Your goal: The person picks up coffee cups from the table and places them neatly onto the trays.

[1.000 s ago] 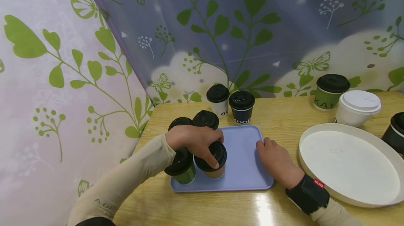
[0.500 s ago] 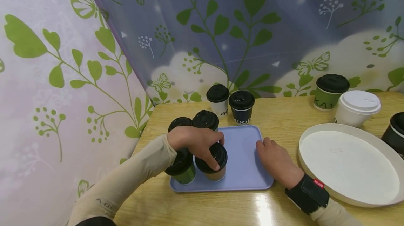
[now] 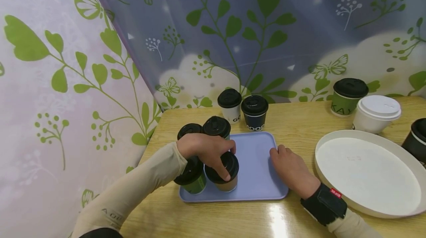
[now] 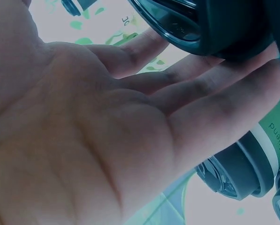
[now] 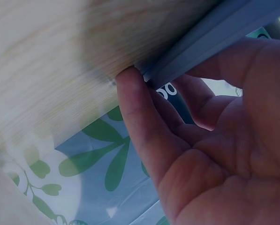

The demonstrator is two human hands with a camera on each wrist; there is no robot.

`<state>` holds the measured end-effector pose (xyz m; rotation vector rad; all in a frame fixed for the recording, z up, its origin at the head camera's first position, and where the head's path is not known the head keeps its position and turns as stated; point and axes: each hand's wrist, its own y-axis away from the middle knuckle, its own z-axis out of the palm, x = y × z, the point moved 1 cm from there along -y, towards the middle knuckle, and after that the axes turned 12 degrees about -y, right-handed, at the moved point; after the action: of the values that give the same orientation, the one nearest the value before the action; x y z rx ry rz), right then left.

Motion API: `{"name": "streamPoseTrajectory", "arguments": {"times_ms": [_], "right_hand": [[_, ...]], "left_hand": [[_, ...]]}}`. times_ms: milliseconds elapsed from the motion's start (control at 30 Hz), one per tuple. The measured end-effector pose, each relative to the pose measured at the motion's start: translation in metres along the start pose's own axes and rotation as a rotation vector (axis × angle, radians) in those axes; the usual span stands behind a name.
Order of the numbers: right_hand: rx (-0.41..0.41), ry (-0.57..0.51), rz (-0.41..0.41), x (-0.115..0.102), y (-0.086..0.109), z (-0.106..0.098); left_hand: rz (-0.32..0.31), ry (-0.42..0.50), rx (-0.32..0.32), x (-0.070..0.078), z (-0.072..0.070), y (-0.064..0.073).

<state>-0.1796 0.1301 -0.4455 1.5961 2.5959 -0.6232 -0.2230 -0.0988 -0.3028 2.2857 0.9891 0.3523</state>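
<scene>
Wooden worktop (image 3: pixel 199 217), leafy printed backdrop (image 3: pixel 203 31) behind it. Brown cup (image 3: pixel 229 185) is on the lavender tray (image 3: pixel 254 173), just below mid-frame, and the left hand (image 3: pixel 208 151) has its fingers clamped round its black lid (image 3: pixel 232 163). Right hand (image 3: pixel 291 167) pinches the tray's right edge. Big round white tray (image 3: pixel 369 177) sits lower right.

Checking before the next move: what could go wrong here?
The left hand holds the brown coffee cup by its black lid, which might pop off if lifted. The green coffee cup stands close beside it and could get knocked. The right hand grips the lavender tray; a tug might jolt both.
</scene>
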Motion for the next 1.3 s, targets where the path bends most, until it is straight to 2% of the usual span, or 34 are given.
{"name": "streamPoseTrajectory", "arguments": {"times_ms": [467,733,1000,1167,1300], "right_hand": [[-0.027,0.001,0.016,0.0,-0.001,0.0],[-0.011,0.012,0.008,0.0,-0.001,0.0],[0.006,0.008,0.002,0.001,0.0,0.002],[-0.013,0.011,0.008,0.002,0.0,0.001],[-0.033,0.019,0.009,0.002,-0.001,0.001]], "left_hand": [[0.006,0.008,-0.004,-0.001,0.001,0.0],[-0.002,-0.023,-0.001,0.0,0.001,0.0],[0.005,-0.016,-0.004,0.0,0.0,0.0],[-0.001,-0.014,0.01,0.002,-0.005,0.007],[-0.011,0.025,0.051,0.0,-0.019,0.019]]}}
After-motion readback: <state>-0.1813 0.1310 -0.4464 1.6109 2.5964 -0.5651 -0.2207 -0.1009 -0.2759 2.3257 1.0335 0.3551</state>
